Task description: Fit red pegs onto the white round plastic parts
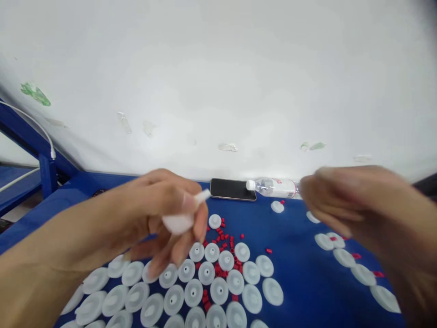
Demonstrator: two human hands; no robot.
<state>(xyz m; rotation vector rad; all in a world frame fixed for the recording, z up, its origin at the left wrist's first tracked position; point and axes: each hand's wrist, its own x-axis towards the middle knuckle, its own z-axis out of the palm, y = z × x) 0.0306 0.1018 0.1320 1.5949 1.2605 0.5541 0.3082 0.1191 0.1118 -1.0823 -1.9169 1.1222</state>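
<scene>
My left hand point(170, 205) pinches a white plastic disc with a stem point(180, 222), its stem pointing up and to the right. Below that hand lie many similar white discs point(193, 292), several showing a small dark hole in the centre. Small red tube pieces point(221, 237) are scattered between them. Over on the right, my right hand point(341, 200) is raised above the table and smeared by motion; whether its fingers hold anything is hidden. Beneath it is a row of white discs point(363, 274) with red pieces at their stems.
A black phone point(228, 189) and a lying clear bottle point(273, 187) with a white cap sit at the back of the blue table point(293, 255). Behind them rises a white wall point(218, 91) with bits of tape. At the left, a white cable point(32, 119) hangs by a blue frame point(48, 175).
</scene>
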